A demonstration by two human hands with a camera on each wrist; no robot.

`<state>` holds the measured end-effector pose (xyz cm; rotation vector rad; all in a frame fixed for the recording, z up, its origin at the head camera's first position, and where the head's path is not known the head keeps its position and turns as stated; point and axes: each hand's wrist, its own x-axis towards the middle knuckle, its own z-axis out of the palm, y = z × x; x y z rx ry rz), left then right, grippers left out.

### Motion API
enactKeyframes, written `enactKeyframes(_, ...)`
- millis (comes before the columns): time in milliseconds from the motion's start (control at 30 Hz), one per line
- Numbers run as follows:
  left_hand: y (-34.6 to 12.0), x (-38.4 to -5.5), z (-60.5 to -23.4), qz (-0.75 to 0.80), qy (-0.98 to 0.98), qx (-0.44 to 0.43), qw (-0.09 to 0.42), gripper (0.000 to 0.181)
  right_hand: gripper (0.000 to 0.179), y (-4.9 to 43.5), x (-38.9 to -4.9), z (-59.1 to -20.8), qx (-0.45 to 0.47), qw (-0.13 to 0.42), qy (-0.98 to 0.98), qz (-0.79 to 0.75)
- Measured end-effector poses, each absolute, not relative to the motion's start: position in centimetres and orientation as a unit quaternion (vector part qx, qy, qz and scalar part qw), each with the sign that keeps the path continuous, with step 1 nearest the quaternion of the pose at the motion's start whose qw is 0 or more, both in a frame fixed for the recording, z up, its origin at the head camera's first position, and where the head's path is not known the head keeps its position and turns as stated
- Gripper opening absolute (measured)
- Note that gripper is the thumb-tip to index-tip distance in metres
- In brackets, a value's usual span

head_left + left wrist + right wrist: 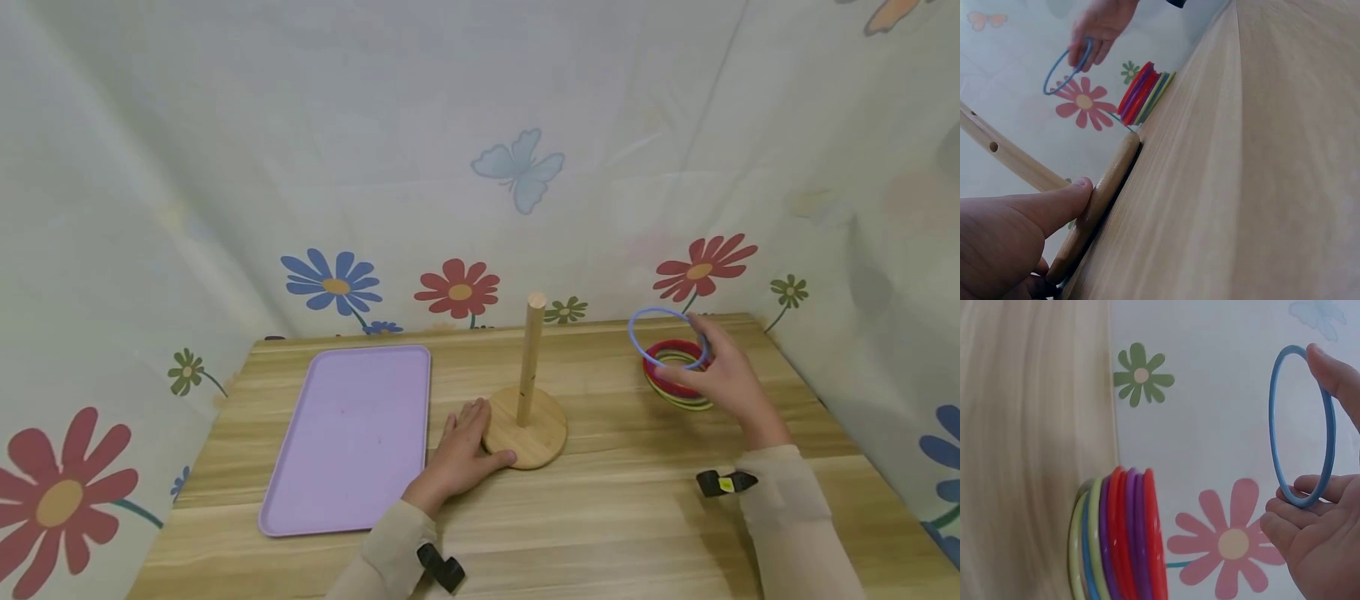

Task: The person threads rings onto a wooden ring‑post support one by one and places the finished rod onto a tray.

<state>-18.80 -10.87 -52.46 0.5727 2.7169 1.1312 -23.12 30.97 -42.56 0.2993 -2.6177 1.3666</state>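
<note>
My right hand (729, 379) holds a thin blue ring (1271, 425) between thumb and fingers, raised above a stack of rings. The stack (1129, 537) lies on the table in red, purple, yellow-green and blue, with a red ring on top. My left hand (463, 454) grips the left edge of a round wooden base (543, 433), thumb at its front rim and fingers along its far left side. From this base a bare wooden post (531, 358) stands upright. In the left wrist view, the thumb (1075, 194) presses on the base's rim.
A lilac rectangular tray (352, 442) lies on the wooden table (615, 525), left of the post stand. Behind the table and along both sides hangs a pale cloth (360, 150) printed with flowers and butterflies. A black strap-like piece is on each wrist.
</note>
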Motion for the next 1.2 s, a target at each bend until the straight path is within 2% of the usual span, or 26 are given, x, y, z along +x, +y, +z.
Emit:
enactKeyframes(233,-10.9,-19.0,-52.6,0.375,0.904,0.193,0.069,0.101,0.096,30.4,-23.1,-41.3,0.121,0.089,-0.865,0.478)
enactKeyframes(733,-10.9,-19.1,-52.7,0.374,0.904,0.196,0.069,0.101,0.100,29.2,-23.1,-38.9,0.125,0.074,-0.866,0.478)
enactKeyframes(1200,-10.8,-19.1,-52.6,0.377,0.903,0.196,0.066,0.101,0.095,28.1,-23.7,-37.6,0.190,0.115,-0.849,0.480)
